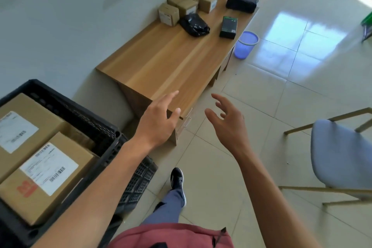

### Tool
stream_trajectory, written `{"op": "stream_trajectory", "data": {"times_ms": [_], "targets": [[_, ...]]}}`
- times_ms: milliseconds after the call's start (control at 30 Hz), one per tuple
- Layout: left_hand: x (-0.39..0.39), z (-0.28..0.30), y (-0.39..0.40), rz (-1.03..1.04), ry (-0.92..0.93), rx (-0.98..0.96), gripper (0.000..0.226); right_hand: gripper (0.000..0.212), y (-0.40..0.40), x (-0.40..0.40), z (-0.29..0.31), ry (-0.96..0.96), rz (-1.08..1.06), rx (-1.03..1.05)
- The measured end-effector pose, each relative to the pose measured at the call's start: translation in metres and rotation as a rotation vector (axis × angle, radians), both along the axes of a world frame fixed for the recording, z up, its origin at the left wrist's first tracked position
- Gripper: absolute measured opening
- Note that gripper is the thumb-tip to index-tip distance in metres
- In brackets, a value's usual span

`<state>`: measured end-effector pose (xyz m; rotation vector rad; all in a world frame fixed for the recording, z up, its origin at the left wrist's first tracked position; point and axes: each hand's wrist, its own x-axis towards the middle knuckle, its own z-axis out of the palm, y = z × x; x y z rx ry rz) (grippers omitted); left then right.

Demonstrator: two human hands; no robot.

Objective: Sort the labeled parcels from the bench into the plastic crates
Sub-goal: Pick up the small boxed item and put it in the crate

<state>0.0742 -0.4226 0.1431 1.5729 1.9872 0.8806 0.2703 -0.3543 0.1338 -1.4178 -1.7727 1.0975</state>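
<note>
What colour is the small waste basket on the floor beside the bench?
The waste basket is translucent blue-purple, seen in the head view.

Both arms stretched forward, hands empty: left hand [159,121] flat with fingers straight, right hand [227,121] loosely spread, fingers slightly curled.

Both forearms are bare to the frame edge; no sleeves, watch or jewellery visible on the left hand [159,121] or the right hand [227,125]. Trousers [167,207] are blue-grey. One shoe [177,182] is dark with white side stripes and pale sole. A dusty-red garment or bag [173,236] at the waist carries a dark zip pull.
</note>
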Motion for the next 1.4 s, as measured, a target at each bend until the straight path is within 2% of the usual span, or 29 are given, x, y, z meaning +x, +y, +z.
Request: {"op": "stream_trajectory", "data": {"times_ms": [333,667,1067,1400], "targets": [[-0.016,-0.011,0.165,-0.064,-0.022,-0.032,0.053,0.048,0.139,-0.018,-0.004,-0.050,-0.029,-0.038],[0.000,-0.016,0.302,-0.158,0.008,-0.068,0.053,0.046,0.261,0.005,-0.014,-0.046,-0.097,-0.060],[0.065,-0.016,0.461,-0.051,0.004,-0.049,0.052,0.045,0.440,0.062,-0.027,-0.038,-0.013,-0.087],[0.078,-0.032,0.544,0.032,-0.092,-0.103,0.051,0.043,0.523,0.072,-0.040,-0.030,0.012,-0.156]]}}
